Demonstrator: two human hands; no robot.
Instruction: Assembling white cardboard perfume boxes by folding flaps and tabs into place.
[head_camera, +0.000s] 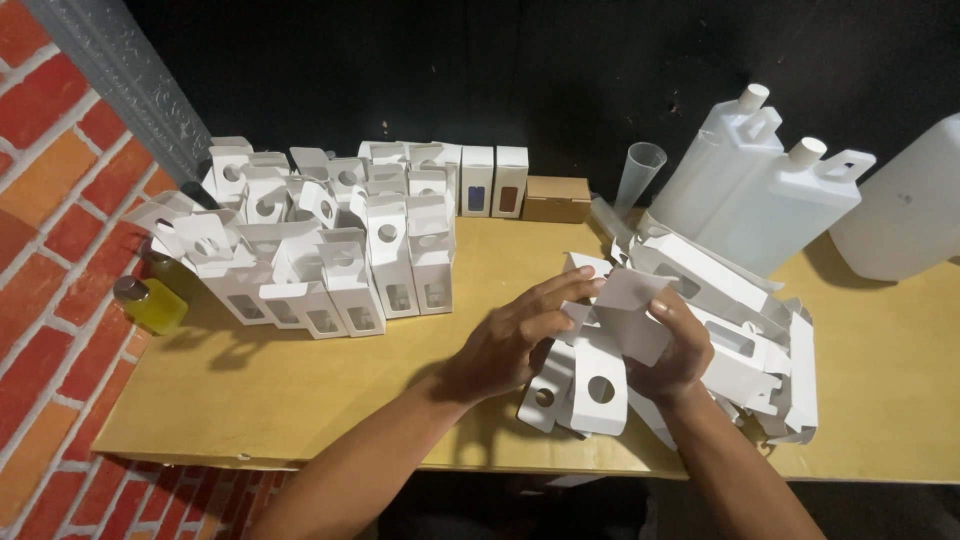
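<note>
Both my hands hold one small white cardboard carton (610, 350) above the front of the wooden table (300, 390). My left hand (520, 335) presses its fingers on the carton's upper flap. My right hand (675, 350) grips the carton's right side. The carton has a hang tab with a round hole pointing toward me. Just to the right lies a loose pile of flat, unfolded white cartons (745, 330).
Several assembled white cartons with windows and hang tabs (320, 240) stand in rows at the back left. A small bottle of yellow liquid (150, 303) sits by the brick wall. A brown box (556, 198), a clear plastic cup (638, 172) and large white jugs (770, 190) stand at the back right.
</note>
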